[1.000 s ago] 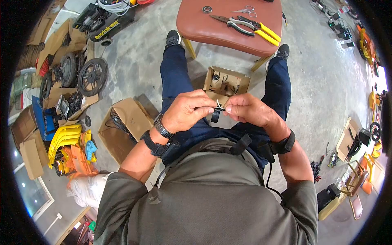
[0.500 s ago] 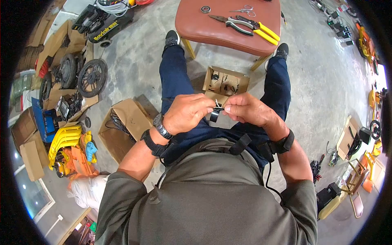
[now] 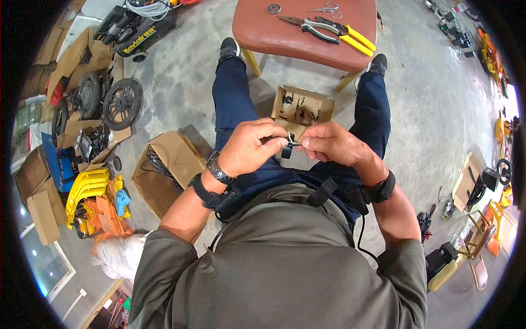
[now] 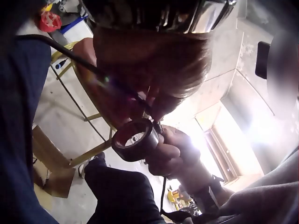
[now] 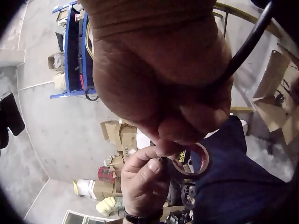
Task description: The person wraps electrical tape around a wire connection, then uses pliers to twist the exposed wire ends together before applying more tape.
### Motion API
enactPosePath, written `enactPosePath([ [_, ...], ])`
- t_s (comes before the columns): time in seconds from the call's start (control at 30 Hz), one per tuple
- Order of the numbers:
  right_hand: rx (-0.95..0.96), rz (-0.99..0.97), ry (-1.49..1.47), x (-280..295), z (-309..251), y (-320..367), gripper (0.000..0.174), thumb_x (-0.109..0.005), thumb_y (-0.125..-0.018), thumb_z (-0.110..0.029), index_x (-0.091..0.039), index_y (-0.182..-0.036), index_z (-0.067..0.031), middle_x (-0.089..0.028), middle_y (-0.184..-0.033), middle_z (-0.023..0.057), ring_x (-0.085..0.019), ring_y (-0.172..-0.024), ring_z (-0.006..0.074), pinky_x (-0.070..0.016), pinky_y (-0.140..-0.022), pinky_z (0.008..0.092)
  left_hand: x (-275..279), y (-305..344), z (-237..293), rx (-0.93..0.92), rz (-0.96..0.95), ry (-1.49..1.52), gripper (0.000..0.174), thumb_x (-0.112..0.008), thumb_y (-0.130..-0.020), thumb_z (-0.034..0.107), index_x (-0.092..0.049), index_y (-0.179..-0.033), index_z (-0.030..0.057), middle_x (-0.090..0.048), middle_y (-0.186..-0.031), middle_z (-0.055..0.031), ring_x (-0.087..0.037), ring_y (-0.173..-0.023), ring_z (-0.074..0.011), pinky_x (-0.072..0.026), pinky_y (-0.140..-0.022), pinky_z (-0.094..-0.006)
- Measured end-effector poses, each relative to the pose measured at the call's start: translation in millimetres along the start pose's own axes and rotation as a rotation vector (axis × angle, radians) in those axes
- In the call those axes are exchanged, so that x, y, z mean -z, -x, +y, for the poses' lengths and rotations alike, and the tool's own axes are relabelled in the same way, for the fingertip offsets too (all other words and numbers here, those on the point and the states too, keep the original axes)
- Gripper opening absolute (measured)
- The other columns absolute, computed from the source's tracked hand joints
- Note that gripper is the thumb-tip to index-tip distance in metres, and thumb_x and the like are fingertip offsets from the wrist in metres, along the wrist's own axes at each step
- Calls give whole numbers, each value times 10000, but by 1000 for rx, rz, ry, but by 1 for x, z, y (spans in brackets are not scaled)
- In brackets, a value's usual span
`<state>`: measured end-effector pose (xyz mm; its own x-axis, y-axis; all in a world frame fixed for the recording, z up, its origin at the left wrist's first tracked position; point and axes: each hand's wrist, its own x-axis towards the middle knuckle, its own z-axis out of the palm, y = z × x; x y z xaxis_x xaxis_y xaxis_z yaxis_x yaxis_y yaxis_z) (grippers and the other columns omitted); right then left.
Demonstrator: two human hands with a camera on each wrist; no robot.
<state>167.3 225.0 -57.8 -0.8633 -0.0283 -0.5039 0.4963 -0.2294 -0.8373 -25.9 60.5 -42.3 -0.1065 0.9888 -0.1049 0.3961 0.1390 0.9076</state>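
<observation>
In the head view, my left hand [image 3: 247, 149] pinches a thin dark cable between thumb and fingers, with a short pale wire end [image 3: 289, 135] sticking up beside it. Facing it, the thumb and fingertips of my right hand [image 3: 333, 145] pinch at the same spot. A roll of black tape [image 3: 286, 153] hangs just below the fingertips. From the left wrist, the tape roll [image 4: 133, 154] shows as a ring right against the right fingers, and black cable [image 4: 91, 67] runs to the left fingertips. More black cable [image 5: 247, 51] passes by the right palm.
A brown padded stool [image 3: 263, 33] ahead carries pliers [image 3: 320, 37], yellow-handled cutters [image 3: 359, 44], scissors [image 3: 329, 10] and a bearing ring [image 3: 274, 8]. Between the feet stands a small cardboard box [image 3: 329, 109] of parts. A larger carton [image 3: 175, 156] sits by the left leg.
Both hands stay together at the cable, with small finger shifts. The left thumb shows straighter, and the hanging tape roll has swung and risen slightly. The head view has shifted a little.
</observation>
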Motion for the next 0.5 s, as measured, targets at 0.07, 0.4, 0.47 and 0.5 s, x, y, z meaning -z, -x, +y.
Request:
enactPosePath([
  [0.07,-4,5,2,0,1,-1,247,-530,-1032,-229,-710,-1048,-60,-587,-721,-30,-487,-600,60,-401,-550,231,-1,-1,0,-6,4,-8,139,-715,-881,75,-699,-1002,8,-685,-873,-110,-669,-793,-218,-518,-733,-317],
  [0.4,-4,36,-31,-1,1,-1,264,-555,-1019,-230,-701,-997,-11,-598,-724,-20,-482,-584,56,-397,-543,220,-4,-1,2,101,38,47,144,-750,-851,82,-710,-964,2,-691,-859,-99,-662,-781,-196,-514,-731,-313],
  [0.47,-22,40,-16,1,0,-2,253,-563,-1013,-234,-705,-1004,-25,-608,-733,-16,-505,-604,64,-418,-561,232,-4,-2,2,145,12,53,135,-753,-850,85,-713,-950,2,-691,-854,-94,-653,-769,-174,-510,-722,-305],
  [0.5,-38,40,0,0,0,-2,244,-568,-1008,-236,-708,-1010,-35,-615,-741,-13,-529,-625,73,-439,-579,245,-3,-1,3,167,-3,47,129,-753,-851,86,-715,-942,2,-691,-849,-90,-647,-761,-161,-507,-716,-301],
])
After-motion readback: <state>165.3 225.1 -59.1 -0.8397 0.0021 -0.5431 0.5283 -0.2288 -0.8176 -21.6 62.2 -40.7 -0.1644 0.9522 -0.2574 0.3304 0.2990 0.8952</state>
